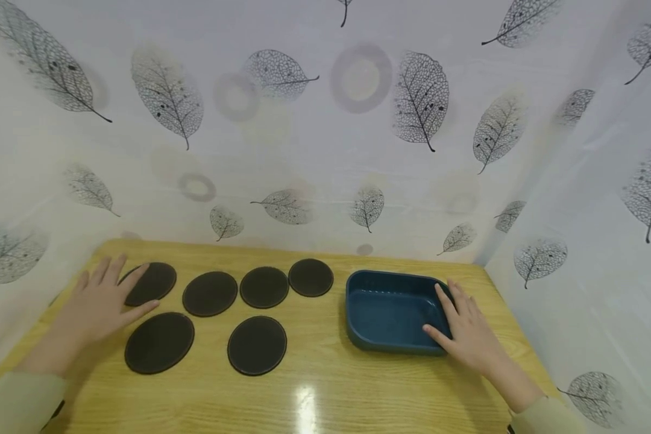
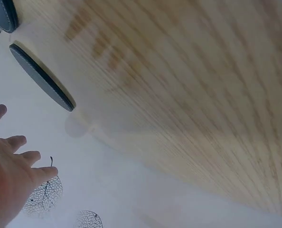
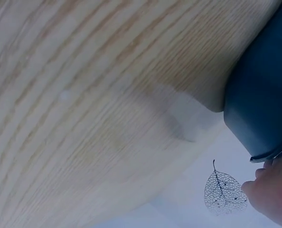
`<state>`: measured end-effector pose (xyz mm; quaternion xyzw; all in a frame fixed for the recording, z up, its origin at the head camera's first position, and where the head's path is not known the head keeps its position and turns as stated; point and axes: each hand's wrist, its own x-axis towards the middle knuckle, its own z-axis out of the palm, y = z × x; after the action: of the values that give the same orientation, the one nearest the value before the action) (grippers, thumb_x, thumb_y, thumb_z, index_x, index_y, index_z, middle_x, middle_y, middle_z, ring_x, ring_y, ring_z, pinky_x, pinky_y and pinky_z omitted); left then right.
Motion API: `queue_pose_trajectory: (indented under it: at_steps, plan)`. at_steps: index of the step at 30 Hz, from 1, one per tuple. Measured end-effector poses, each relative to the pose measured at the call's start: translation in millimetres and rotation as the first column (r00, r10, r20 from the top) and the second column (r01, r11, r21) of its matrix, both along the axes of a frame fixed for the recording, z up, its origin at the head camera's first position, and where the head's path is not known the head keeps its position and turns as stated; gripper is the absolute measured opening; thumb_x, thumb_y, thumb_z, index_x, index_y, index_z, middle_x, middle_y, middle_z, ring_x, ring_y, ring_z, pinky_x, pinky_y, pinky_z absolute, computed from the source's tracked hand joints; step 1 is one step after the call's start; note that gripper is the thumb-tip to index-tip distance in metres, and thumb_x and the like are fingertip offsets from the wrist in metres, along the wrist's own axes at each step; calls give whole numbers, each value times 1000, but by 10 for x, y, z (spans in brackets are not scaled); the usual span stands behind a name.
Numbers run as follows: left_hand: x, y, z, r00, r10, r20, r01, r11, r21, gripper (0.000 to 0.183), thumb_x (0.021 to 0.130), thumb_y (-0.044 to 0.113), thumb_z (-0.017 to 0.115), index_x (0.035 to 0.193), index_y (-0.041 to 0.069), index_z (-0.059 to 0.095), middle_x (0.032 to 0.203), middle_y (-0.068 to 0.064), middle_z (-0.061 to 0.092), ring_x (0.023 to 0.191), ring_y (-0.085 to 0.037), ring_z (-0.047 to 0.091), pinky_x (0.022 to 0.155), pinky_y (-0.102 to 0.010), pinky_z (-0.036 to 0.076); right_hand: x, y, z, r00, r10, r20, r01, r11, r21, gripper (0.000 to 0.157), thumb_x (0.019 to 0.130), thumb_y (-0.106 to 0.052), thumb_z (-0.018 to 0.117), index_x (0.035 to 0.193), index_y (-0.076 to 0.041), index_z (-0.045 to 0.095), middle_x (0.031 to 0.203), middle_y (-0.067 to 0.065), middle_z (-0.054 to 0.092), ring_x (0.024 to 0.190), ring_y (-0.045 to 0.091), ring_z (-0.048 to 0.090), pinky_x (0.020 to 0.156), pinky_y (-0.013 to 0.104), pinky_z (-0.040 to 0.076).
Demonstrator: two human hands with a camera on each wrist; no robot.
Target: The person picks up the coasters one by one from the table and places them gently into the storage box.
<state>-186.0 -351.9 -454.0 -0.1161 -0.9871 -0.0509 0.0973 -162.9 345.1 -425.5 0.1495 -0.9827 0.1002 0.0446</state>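
Note:
Several black round coasters (image 1: 210, 293) with stitched edges lie flat on the table at left and centre. My left hand (image 1: 100, 301) hovers with spread fingers at the far-left coasters, partly covering the back-left coaster (image 1: 153, 283) in the head view. In the left wrist view, a gap shows between the left hand (image 2: 10, 166) and the nearest coaster (image 2: 42, 76). A dark blue rectangular basin (image 1: 393, 319) stands upright at right, nothing inside it. Over its right rim lies my right hand (image 1: 472, 334), fingers spread and fairly straight; whether it touches the rim I cannot tell.
The wood-grain table (image 1: 325, 398) carries everything. A white curtain (image 1: 314, 138) printed with grey leaves hangs along its back and both sides. In the front row lie two coasters, one at left and one at centre (image 1: 257, 345).

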Motion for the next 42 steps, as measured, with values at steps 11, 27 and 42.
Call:
queue_pose_trajectory:
  at_steps: [11, 27, 42]
  plan:
    - [-154, -50, -41, 998, -13, 64, 11, 999, 30, 92, 99, 64, 63, 160, 0, 40, 162, -44, 25, 146, -69, 25, 111, -84, 24, -100, 99, -22, 999, 28, 47, -27, 1000, -7, 97, 103, -50, 63, 166, 9, 18, 174, 32, 13, 161, 51, 17, 125, 69, 22]
    - [-359, -81, -122, 984, -20, 175, 9, 998, 62, 98, 97, 66, 63, 161, -2, 36, 162, -45, 20, 145, -69, 23, 114, -81, 23, -116, 90, -5, 999, 36, 32, -38, 998, 49, 92, 103, -48, 64, 163, 12, 27, 171, 33, 23, 157, 54, 25, 123, 69, 28]
    - [-489, 48, -152, 972, -10, 234, 9, 1000, 4, 81, 102, 59, 60, 160, 7, 40, 154, -41, 36, 135, -70, 39, 97, -88, 36, -107, 101, -33, 998, 41, 38, -41, 999, 21, 94, 103, -49, 64, 164, 11, 24, 172, 33, 21, 159, 52, 22, 122, 70, 27]
